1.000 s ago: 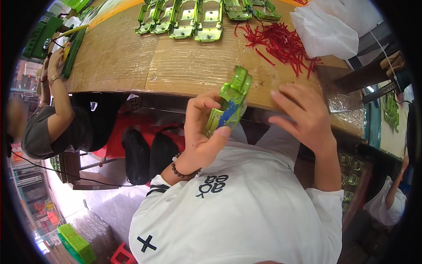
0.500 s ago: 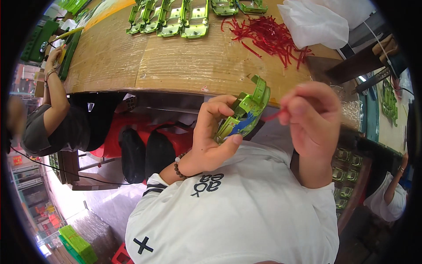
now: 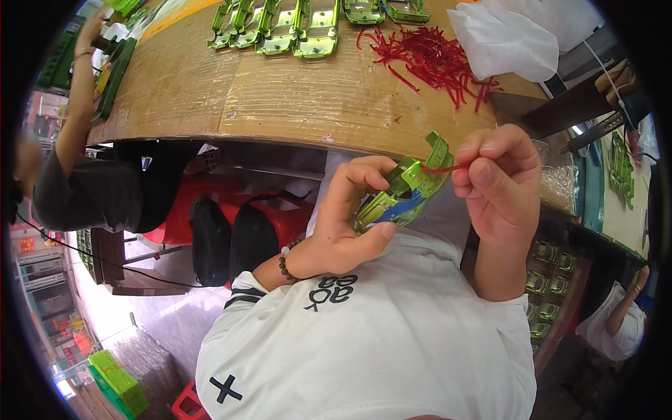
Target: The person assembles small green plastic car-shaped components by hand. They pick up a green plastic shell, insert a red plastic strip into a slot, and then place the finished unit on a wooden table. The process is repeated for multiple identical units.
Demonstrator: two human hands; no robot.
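Note:
My left hand grips a shiny green toy car body shell with a blue patch on its side, tilted in front of my chest. Between the thumb and fingertips of my right hand is a thin red plastic strip. The strip's free end reaches the upper part of the shell; whether it is fastened there I cannot tell. A pile of similar red strips lies on the table beyond my hands.
Several green shells stand in a row at the table's far edge. White plastic bags sit at the back right. Co-workers are at the left, near a green machine, and at the far right. A red stool stands under the table.
The shell in my left hand has moved slightly right and toward me. The red strip now meets the shell's upper part. At left, the co-worker's arm has risen.

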